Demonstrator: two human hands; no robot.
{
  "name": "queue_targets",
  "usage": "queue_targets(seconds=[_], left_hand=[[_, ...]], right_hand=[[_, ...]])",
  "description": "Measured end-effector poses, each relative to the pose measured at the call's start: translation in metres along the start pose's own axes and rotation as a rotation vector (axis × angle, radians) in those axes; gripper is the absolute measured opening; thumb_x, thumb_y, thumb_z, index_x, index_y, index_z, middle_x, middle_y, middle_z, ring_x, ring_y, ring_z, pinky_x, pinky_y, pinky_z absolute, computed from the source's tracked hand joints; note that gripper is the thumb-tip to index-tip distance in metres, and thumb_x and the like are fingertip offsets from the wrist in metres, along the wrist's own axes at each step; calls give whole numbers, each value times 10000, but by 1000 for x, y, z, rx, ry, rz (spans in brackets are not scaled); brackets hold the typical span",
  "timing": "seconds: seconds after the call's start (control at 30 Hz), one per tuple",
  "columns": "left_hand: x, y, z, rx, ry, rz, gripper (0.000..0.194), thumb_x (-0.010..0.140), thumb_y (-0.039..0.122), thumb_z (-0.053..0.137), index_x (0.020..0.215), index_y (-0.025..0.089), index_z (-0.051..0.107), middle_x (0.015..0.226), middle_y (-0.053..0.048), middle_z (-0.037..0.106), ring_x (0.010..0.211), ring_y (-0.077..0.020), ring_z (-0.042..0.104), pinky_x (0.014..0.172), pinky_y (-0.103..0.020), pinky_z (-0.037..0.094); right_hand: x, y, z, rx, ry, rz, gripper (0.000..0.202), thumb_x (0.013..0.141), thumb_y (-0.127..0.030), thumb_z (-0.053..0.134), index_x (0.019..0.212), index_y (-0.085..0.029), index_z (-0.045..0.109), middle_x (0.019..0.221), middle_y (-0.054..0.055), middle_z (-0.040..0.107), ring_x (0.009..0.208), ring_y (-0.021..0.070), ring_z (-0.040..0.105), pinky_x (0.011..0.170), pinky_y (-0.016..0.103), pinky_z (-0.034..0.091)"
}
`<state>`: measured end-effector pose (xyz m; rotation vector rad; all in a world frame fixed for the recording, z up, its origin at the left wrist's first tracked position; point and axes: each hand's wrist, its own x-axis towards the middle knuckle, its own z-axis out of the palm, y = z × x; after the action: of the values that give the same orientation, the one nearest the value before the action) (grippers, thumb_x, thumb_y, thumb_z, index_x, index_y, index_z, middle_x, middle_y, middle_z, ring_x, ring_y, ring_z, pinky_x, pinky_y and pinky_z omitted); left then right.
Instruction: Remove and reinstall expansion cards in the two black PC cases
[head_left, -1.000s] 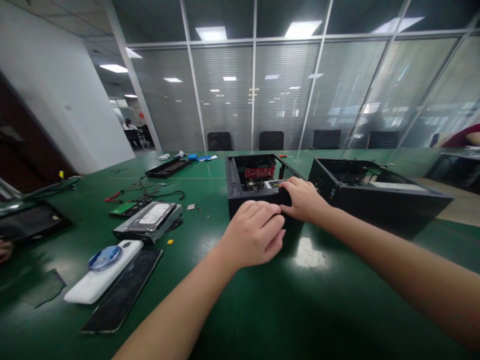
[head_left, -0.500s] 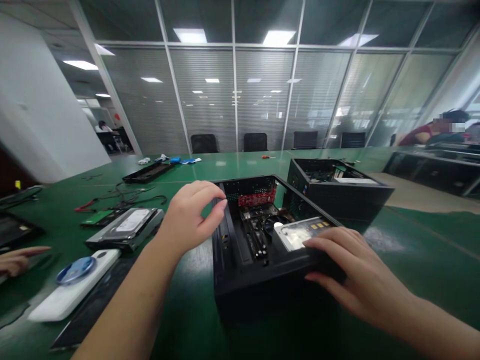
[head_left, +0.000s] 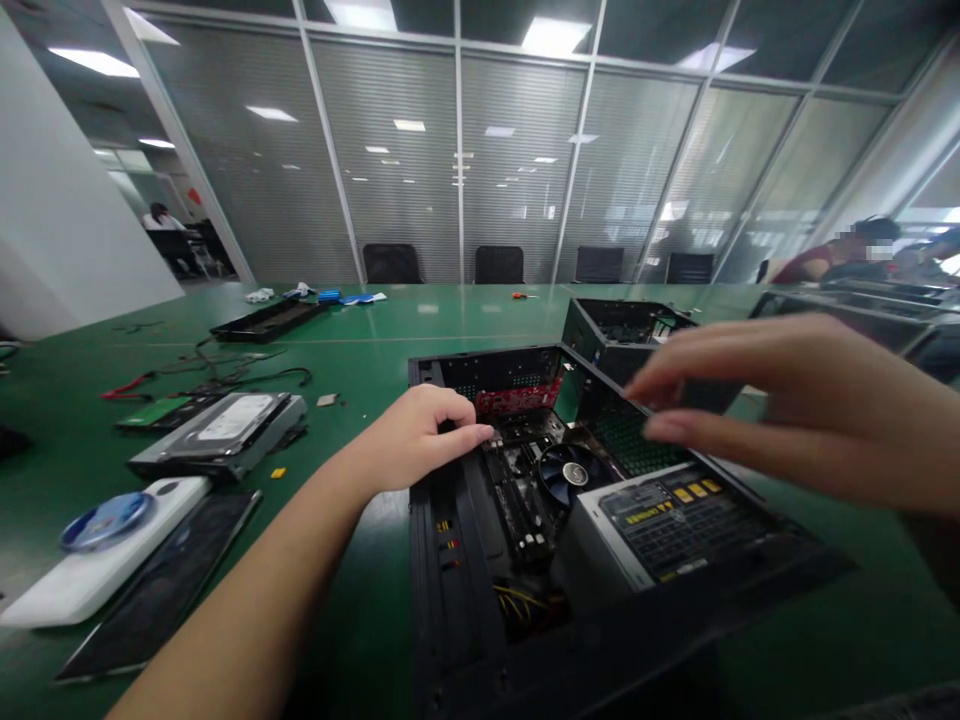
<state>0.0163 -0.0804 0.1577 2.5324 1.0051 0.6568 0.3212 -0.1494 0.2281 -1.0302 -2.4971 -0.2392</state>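
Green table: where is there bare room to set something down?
Bare patches lie between the black tray and the near case, and from that case's far edge back to the orange screwdriver. It's crowded at left: cables, hard drive, white device, dark panel.

Blinds (head_left: pixel 390 150) line the glass partition (head_left: pixel 459 110) behind black chairs (head_left: pixel 499 265) under bright ceiling lights (head_left: pixel 555 35).

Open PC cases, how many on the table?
2: one in front, left hand at its left side; one behind, to the right, partly hidden by the right hand. Dark boxes farther right: can't tell.
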Motion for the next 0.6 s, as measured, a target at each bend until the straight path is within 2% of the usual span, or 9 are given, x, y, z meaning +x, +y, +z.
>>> queue_targets(seconds=[0.1, 0.2, 0.27, 0.33, 0.4, 0.47, 0.6], left_hand=[[-1, 0, -1, -35, 0, -16, 433, 940, 433, 529, 615, 147, 563, 619, 29, 516, 629, -96, 460, 637, -254, 329], [-2, -1, -1, -26, 5, -10, 436, 943, 427, 526, 613, 146, 577, 618, 24, 520, 639, -101, 464, 658, -259, 333], [-1, -1, -1, -7, 10, -12, 427, 941, 424, 533, 622, 146, 588, 631, 19, 531, 655, -106, 470, 680, -265, 337], [-1, -2, -2, 0, 6, -17, 415, 942, 423, 534, 638, 148, 598, 644, 16, 540, 666, -111, 477, 700, -270, 342], [-1, -2, -2, -3, 1, -14, 407, 944, 419, 532, 647, 150, 604, 651, 14, 545, 674, -113, 482, 715, -275, 346], [-1, -2, -2, -10, -3, 1, 402, 948, 409, 525, 651, 151, 606, 654, 14, 546, 676, -114, 483, 715, -278, 346], [-1, 0, -3, -12, -8, -6, 388, 948, 402, 524, 664, 151, 608, 670, 9, 552, 678, -116, 482, 705, -281, 350]], right_hand=[[73, 23, 11, -138, -210, -64, 362, 923, -510, 540, 964, -217, 749, 881, 60, 717, 790, 184, 649, 717, 331, 488], [131, 40, 54, -236, -524, -144, 320, 885, -454, 593, 966, -190, 754, 859, 67, 721, 734, 185, 636, 676, 330, 465], [155, 48, 90, -342, -681, -149, 306, 853, -435, 623, 929, -175, 766, 834, 88, 723, 714, 206, 642, 654, 342, 464], [167, 53, 122, -437, -696, -103, 323, 829, -407, 650, 982, -148, 767, 901, 134, 732, 766, 237, 670, 663, 352, 482], [168, 57, 146, -482, -677, -62, 360, 806, -375, 685, 1061, -130, 752, 987, 171, 729, 846, 261, 691, 698, 356, 508], [164, 62, 160, -507, -695, -48, 381, 765, -337, 738, 1089, -134, 744, 1023, 178, 727, 912, 272, 699, 751, 357, 526], [157, 77, 170, -546, -740, -33, 430, 693, -327, 808, 1070, -130, 743, 1009, 183, 728, 964, 298, 701, 797, 377, 546]])
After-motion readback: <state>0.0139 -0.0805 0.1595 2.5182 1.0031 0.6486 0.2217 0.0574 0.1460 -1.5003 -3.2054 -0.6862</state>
